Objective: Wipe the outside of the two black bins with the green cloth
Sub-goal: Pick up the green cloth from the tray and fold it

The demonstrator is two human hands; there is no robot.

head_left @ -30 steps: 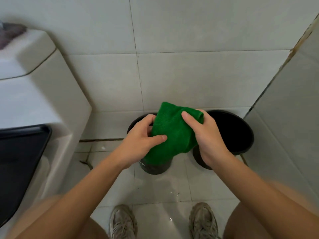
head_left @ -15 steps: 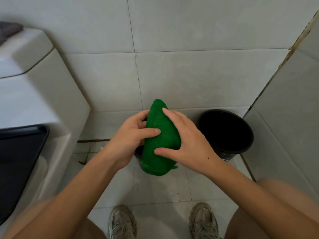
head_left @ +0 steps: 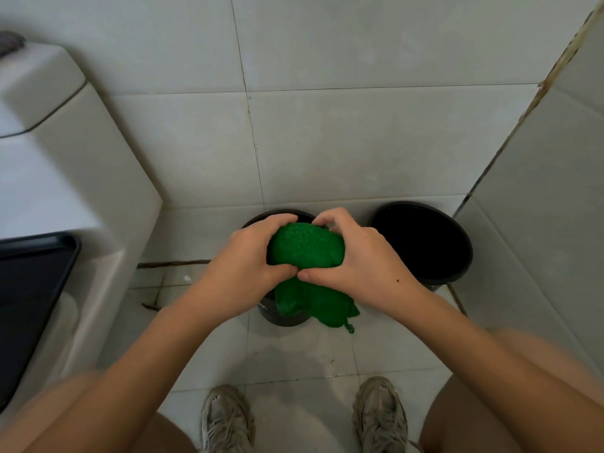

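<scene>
Both hands hold the bunched green cloth (head_left: 305, 248) above the left black bin (head_left: 284, 317), which is mostly hidden behind them; only its far rim and its lower front wall show. My left hand (head_left: 243, 268) grips the cloth's left side, fingers curled over its top. My right hand (head_left: 358, 256) grips the right side, thumb meeting the left thumb underneath. A loose end of the cloth hangs down over the bin's front. The right black bin (head_left: 457, 266) stands apart by the wall corner, open and dark inside.
A white toilet cistern (head_left: 65, 165) with a black seat lid (head_left: 29, 289) fills the left. Tiled walls close off the back and right. My two shoes (head_left: 227, 418) stand on the tiled floor in front of the bins.
The cloth went from an upright folded shape to a bunched ball. Both hands dropped lower and closed round it over the left bin, with an end now hanging down.
</scene>
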